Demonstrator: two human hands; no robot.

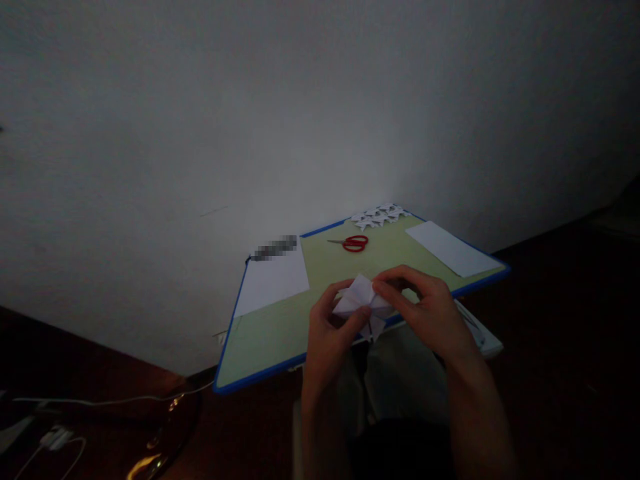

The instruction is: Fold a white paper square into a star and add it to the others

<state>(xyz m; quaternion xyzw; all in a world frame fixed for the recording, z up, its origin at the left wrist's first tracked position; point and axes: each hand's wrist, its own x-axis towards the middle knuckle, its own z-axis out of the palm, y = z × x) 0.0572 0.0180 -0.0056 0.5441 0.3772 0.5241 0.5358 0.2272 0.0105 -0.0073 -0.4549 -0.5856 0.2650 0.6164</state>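
A folded white paper piece [361,292] with pointed flaps is held between both hands above the table's near edge. My left hand [333,327] grips its left side, with the thumb pressed across the front. On the upper right, the thumb and fingers of my right hand [425,300] pinch a flap. One paper point hangs below the left thumb. Some of the folds are hidden behind the fingers. Beyond the hands, red-handled scissors [354,243] lie on the table with the blades toward the left.
The pale green table [270,343] has a blue rim and stands against a wall. Several small folded paper pieces [380,216] sit at its far edge. White sheets lie at left [275,283] and right [453,248]. A white cable [125,400] runs at the lower left.
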